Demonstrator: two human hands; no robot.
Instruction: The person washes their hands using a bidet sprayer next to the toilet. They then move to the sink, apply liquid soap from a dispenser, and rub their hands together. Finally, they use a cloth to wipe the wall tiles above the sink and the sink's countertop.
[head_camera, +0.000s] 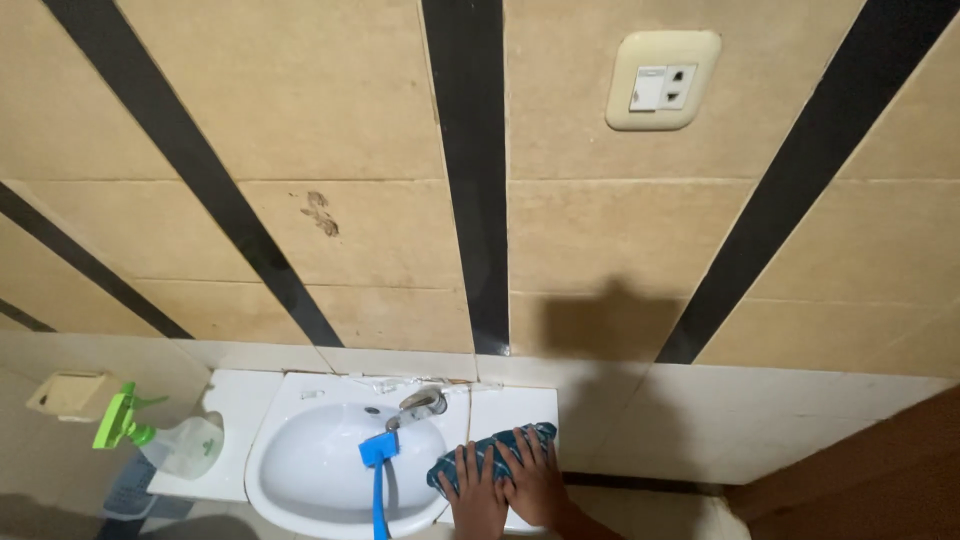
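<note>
Both of my hands lie side by side, fingers spread, on a dark teal striped cloth (525, 440). The cloth is on the flat right rim of a white wash basin (300, 470) at the bottom of the view. My left hand (476, 492) presses the cloth's near left part. My right hand (536, 482) covers its middle. A chrome tap (420, 403) stands at the back of the basin, just left of the cloth. A blue long-handled tool (378, 478) rests in the bowl, its head up near the tap.
A clear spray bottle with a green trigger (165, 437) stands on the basin's left ledge. A small beige holder (68, 392) hangs on the wall beside it. The tiled wall has black stripes and a cream socket plate (662, 80). A brown door edge (860, 480) is at lower right.
</note>
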